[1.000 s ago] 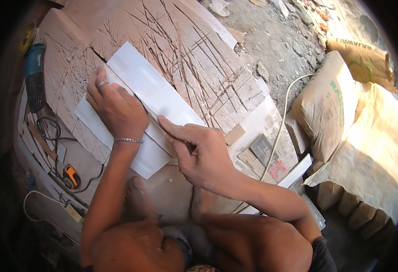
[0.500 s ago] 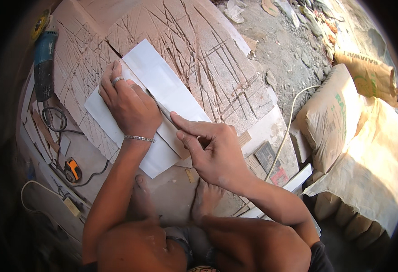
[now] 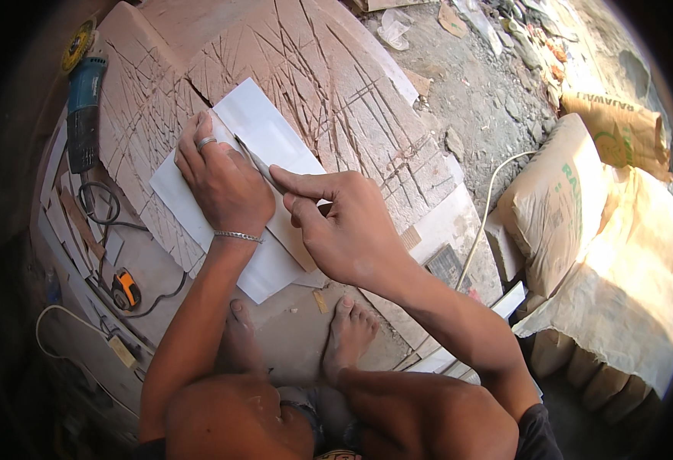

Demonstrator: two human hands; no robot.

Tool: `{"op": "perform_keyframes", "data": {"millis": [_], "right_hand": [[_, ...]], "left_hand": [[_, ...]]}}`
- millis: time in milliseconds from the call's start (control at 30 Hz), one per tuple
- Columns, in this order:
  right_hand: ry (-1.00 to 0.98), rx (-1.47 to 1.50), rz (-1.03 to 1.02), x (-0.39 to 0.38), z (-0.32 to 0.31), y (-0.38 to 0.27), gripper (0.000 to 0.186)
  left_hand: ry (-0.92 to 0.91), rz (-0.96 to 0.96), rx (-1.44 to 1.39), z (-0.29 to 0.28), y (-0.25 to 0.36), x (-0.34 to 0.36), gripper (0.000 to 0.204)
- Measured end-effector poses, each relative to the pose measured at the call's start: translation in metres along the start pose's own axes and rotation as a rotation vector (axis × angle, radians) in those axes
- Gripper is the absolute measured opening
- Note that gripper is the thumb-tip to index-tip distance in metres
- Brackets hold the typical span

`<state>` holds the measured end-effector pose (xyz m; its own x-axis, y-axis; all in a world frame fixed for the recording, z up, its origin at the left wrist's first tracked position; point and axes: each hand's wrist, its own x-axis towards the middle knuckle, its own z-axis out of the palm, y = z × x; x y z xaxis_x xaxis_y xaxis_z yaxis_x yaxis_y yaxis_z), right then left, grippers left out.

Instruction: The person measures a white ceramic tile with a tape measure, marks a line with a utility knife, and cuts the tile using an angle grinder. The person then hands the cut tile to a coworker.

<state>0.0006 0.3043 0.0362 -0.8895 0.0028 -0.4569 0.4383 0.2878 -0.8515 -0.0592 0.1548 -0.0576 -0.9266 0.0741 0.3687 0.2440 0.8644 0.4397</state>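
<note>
- One white panel (image 3: 267, 119) lay on the scratched slab (image 3: 145, 100).
- Unclenched left hand (image 3: 229, 184) pressed a strip (image 3: 287, 236) across it; right hand's (image 3: 344, 226) grip pinched a pointed tool (image 3: 258, 164).
- No finished line was discernible; remainder unclear.

Head-worn fisheye, left of a pair — faces steeply down past the knees (image 3: 448, 418) at close range; left hand (image 3: 231, 184) and right hand (image 3: 348, 230) near centre.

An angle grinder (image 3: 84, 107) lies by the scored slab's (image 3: 149, 115) left edge, a tape measure (image 3: 126, 290) off its lower-left corner. Beyond the right edge lie glare-washed sacks (image 3: 555, 201), probably paper.
</note>
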Motion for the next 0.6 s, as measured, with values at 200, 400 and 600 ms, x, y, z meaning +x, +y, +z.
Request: {"op": "perform_keyframes", "data": {"millis": [200,400,600], "right_hand": [[0.017,-0.029,-0.024,0.0,0.002,-0.002,0.037],[0.05,-0.014,-0.091,0.011,0.009,-0.002,0.037],[0.056,-0.021,-0.1,0.013,0.01,-0.003,0.037]], "left_hand": [[0.002,0.005,0.03,-0.002,-0.004,-0.002,0.045],[-0.012,0.013,-0.001,-0.001,-0.003,0.0,0.045],[-0.028,-0.023,-0.019,-0.002,-0.001,-0.002,0.043]]}}
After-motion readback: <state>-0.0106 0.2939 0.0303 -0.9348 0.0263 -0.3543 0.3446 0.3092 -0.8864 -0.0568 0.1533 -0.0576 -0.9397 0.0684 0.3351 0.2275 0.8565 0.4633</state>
